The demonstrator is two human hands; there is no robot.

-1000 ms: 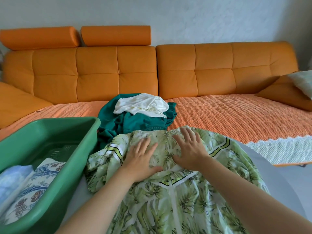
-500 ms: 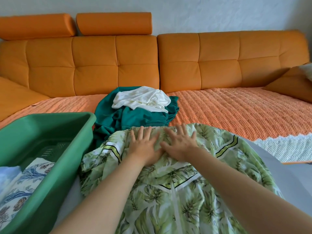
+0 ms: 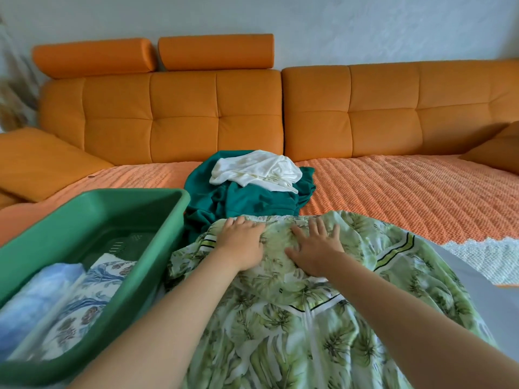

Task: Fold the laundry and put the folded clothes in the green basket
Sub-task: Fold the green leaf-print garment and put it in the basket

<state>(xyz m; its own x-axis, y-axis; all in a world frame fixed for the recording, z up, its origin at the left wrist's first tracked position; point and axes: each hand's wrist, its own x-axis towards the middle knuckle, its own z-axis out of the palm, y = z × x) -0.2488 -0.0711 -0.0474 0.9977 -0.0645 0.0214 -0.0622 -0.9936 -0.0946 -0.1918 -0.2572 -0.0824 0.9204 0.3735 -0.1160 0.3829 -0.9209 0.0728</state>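
Both hands are flat with fingers spread and nothing gripped: left hand and right hand press palm-down side by side near the far edge of the leaf-print garment, a thin, slick-looking green-and-white piece with striped trim, spread rumpled over a pale rounded surface just right of the green basket. Partway through, I judge: the basket, rigid smooth plastic with a slotted floor, holds two folded pieces, a blue floral cloth and a pale blue cloth. The leaf-print garment is not yet folded, and a crumpled teal garment with a white garment on top waits on the knobbly orange throw.
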